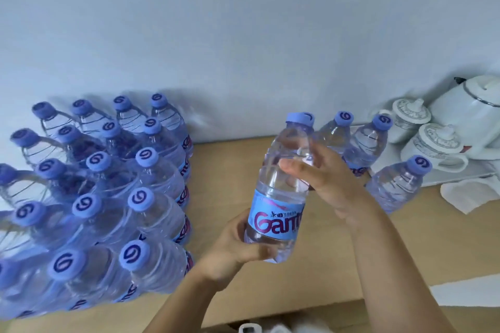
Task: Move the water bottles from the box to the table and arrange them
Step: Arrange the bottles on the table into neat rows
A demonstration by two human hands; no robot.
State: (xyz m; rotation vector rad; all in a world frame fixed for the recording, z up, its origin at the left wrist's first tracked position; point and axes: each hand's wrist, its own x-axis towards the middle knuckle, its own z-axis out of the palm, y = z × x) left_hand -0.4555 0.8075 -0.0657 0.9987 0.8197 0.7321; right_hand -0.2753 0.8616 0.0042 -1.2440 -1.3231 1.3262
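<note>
You are holding one water bottle (281, 186) upright, slightly tilted, in the air above the wooden table (230, 170), with both hands on it. Your left hand (238, 249) wraps the lower part, fingers curled round the base just under the blue label, the thumb lying across the front of the clear plastic. Your right hand (322, 181) grips the upper body from the right side, thumb across the front below the shoulder and fingers curled behind it. The bottle's blue cap (300, 119) is on and points up and a little away from you. To your left a large block of bottles (108, 197) stands in tight rows on the table, caps up, reaching back to the white wall (243, 21). To the right of the held bottle two more bottles (357, 140) stand side by side near the wall, partly hidden behind your right hand, and a single bottle (400, 184) stands apart from them, nearer to you. Behind those, at the right edge, sit two white lidded cups (430, 143) and a white kettle (470, 108) on a white tray (392, 173), with a crumpled white cloth (470, 194) lying just in front of the tray. At the bottom edge you can see the brown flap of the cardboard box (284, 313); what it contains is too cut off to tell.
</note>
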